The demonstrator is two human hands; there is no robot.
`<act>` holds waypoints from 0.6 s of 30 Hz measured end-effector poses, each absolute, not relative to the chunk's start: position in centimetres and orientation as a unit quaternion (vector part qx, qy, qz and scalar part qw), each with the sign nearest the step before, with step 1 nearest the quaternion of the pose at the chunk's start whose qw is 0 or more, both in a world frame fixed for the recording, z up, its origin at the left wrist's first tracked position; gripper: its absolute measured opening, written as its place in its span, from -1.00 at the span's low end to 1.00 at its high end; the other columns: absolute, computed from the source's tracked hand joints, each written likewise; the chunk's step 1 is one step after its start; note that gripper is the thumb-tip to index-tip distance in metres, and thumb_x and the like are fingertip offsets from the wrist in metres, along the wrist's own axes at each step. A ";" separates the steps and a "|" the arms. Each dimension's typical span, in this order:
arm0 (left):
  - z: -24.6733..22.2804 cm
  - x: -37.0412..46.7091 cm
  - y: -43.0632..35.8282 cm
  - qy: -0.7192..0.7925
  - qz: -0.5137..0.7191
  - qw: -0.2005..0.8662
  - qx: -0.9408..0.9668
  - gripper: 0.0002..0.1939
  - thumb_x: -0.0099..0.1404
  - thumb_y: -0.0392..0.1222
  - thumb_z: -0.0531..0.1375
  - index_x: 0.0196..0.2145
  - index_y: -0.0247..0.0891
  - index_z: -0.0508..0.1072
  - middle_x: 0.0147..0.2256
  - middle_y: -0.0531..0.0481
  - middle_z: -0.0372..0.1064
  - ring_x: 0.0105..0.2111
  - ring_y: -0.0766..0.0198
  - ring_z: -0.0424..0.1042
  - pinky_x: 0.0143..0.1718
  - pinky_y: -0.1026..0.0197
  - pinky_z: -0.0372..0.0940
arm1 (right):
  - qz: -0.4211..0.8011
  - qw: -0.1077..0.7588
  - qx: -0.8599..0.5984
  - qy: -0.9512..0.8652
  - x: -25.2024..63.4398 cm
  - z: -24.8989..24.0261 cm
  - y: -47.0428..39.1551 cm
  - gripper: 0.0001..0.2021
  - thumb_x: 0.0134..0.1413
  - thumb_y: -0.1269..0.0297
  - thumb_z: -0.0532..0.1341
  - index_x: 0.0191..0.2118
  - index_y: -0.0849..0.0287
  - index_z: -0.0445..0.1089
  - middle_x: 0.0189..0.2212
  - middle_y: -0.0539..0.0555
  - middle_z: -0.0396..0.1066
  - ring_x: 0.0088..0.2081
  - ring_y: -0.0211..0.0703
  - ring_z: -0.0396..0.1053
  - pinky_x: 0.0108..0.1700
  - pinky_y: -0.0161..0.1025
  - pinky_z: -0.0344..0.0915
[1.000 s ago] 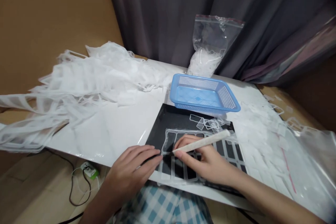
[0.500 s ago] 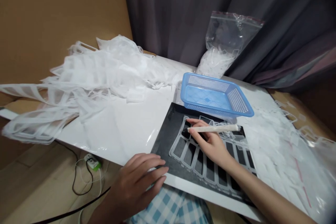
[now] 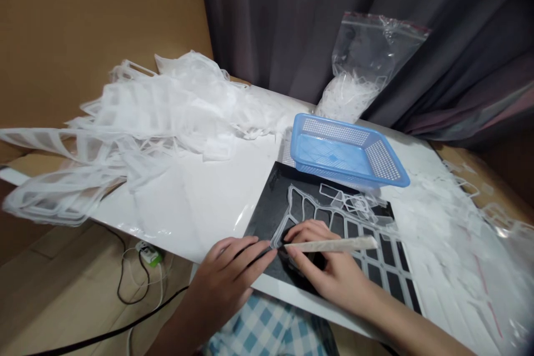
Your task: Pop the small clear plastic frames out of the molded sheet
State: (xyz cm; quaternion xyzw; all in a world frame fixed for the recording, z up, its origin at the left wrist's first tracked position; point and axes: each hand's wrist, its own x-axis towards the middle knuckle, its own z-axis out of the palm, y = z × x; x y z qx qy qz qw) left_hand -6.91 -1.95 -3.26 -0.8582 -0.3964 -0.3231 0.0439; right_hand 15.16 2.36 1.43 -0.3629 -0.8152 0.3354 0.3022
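Translucent gridded sheet, crooked at one end, on black mat; slim whitish tool over it.

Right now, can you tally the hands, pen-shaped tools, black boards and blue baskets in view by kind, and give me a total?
Hands, the left hand and the right hand: 2
Pen-shaped tool: 1
Black board: 1
Blue basket: 1
Total: 5

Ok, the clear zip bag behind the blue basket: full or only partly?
Partly full. White pieces are bunched in the lower part of the clear zip bag; the dark curtain shows through its upper part.
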 end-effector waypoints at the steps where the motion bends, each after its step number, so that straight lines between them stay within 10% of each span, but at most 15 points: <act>1: -3.2 -6.9 -1.9 -0.401 -0.323 0.047 -0.856 -0.57 0.32 -0.51 0.01 0.04 -0.21 0.44 -0.02 0.03 0.49 0.01 0.22 0.39 0.07 0.10 0.18 | 0.332 0.302 -0.363 -0.816 15.2 1.4 2.4 -0.86 0.31 0.41 0.10 -0.31 0.13 0.32 -0.29 0.06 0.44 -0.20 -0.12 0.40 -0.08 -0.08 0.27; 18: -3.8 -6.1 -1.9 -0.431 -0.329 0.074 -0.837 -0.50 0.21 -0.54 -0.03 -0.07 -0.14 0.50 -0.10 0.03 0.52 -0.08 0.21 0.41 -0.05 0.09 0.17 | 0.021 0.229 -0.311 -0.922 14.9 0.1 1.0 -0.83 0.22 0.52 0.10 -0.19 0.19 0.39 -0.06 0.16 0.51 -0.01 0.09 0.35 0.17 0.18 0.09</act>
